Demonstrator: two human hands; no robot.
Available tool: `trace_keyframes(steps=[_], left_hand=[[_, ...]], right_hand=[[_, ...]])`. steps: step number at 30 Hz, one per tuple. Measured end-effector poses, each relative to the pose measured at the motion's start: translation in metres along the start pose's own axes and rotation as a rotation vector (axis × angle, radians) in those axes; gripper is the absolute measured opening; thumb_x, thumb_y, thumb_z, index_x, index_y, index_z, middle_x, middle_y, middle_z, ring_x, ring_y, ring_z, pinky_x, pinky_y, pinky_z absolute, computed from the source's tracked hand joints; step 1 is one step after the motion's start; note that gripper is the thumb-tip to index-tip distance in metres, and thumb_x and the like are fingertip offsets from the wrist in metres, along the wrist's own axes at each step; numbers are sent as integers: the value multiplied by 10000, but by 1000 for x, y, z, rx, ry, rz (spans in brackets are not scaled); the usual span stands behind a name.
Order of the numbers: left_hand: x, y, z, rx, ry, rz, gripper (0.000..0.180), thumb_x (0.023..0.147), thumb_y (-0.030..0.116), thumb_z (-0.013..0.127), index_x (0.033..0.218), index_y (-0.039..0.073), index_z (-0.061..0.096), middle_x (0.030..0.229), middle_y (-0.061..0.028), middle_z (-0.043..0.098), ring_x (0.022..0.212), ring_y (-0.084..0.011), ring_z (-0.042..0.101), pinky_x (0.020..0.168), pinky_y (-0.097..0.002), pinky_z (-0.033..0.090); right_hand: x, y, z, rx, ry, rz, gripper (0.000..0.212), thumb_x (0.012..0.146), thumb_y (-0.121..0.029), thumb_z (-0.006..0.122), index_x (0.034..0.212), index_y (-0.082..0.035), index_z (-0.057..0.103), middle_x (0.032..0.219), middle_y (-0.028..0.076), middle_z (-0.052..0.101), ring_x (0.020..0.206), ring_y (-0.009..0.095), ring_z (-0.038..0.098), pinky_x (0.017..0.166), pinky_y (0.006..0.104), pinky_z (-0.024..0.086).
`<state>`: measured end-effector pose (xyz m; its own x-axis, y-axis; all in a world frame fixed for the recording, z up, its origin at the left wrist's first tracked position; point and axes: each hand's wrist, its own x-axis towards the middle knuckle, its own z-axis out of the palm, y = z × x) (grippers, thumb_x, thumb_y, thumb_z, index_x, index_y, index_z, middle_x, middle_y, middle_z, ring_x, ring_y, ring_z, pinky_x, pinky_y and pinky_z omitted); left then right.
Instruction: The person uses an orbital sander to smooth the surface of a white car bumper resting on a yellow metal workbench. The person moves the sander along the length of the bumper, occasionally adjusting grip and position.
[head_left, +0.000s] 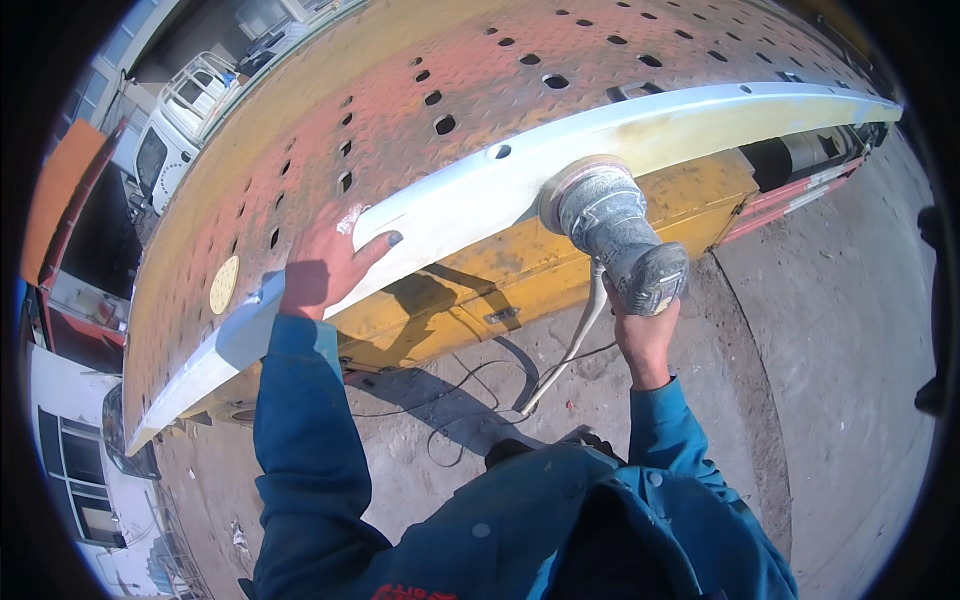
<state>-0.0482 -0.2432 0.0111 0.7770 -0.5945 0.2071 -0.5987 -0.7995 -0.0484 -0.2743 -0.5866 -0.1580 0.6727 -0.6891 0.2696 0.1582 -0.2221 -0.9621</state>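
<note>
A long pale panel (470, 195) lies along the edge of a perforated, rust-red and yellow metal bed (400, 60). My left hand (325, 265) rests flat on the panel, fingers spread. My right hand (645, 320) grips the grey body of a dusty round sander (615, 235), whose disc presses against the panel's face near its middle. A pale hose (575, 345) runs down from the sander toward the ground. Both of my sleeves are blue.
A yellow body side (530, 270) sits below the panel. Thin cables (455, 400) lie on the grey concrete ground (830, 330). A white vehicle (175, 140) and other parked vehicles stand at the upper left. A round yellow disc (223, 284) lies on the bed.
</note>
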Motion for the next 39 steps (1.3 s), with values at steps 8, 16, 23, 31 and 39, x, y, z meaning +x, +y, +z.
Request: trace_keyframes(steps=[8,16,23,31,39], left_hand=[[0,-3,2,0,9,18,750,1048,612,727,1461,-14,688,1369,-264,715,1295,-463,675,1097,-545,546],[-4,-7,9,39,105,52,715,1046,604,733,1430,2,711,1364,-262,725,1299,-451,673,1097,-544,544],[1,2,2,-7,44,21,688,1036,593,741,1411,16,731,1417,-252,726,1331,-448,663,1111,-541,541],[-3,-5,8,30,61,4,723,1019,607,753,1452,29,721,1447,-246,735,1435,-462,619,1175,-554,513],[-2,-5,7,2,51,5,748,1014,625,755,1477,39,708,1473,-246,717,1414,-454,635,1164,-547,522]], right_hand=[[18,-24,-4,-24,-28,-10,416,941,-14,897,1329,43,757,1280,128,825,1160,208,772,1039,377,587],[13,-1,-7,-87,6,-84,335,940,-32,898,1251,27,788,1151,104,841,1019,188,787,916,363,615],[41,-25,-31,-7,97,105,332,943,-65,909,1240,35,799,1102,93,841,958,162,765,858,353,601],[44,-32,-29,101,121,146,195,935,-54,886,1093,-19,777,856,7,730,679,101,642,590,305,497],[39,-13,-25,148,143,274,171,948,-62,862,1079,-15,761,853,23,727,665,120,652,581,321,517]])
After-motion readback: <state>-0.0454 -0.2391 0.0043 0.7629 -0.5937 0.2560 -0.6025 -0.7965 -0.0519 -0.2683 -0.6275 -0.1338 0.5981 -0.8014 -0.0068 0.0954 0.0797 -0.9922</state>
